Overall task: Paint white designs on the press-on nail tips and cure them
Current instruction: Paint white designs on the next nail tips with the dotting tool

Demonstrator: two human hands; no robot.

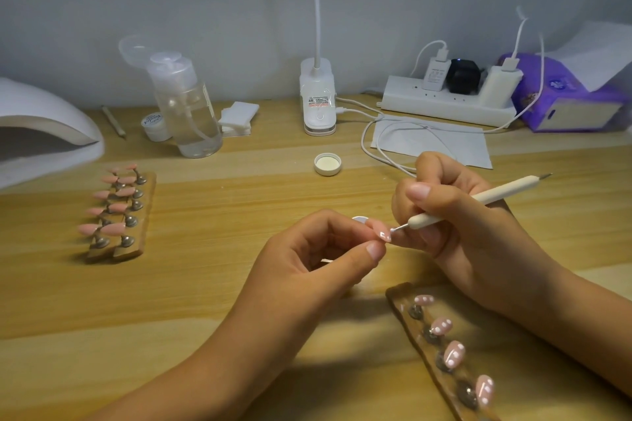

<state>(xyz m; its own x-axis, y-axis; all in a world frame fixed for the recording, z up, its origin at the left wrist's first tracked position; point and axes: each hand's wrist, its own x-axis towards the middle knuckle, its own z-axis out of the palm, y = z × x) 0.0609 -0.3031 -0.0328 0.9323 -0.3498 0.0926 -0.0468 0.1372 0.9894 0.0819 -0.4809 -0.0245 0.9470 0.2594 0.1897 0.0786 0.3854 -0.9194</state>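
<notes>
Left hand (318, 260) and right hand (461, 215) are bare, with short, natural fingernails (419, 190).

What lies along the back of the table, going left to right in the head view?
Curing lamp → thin stick → clear pump bottle → stack of white pads → clip lamp base → power strip → purple tissue pack.
</notes>
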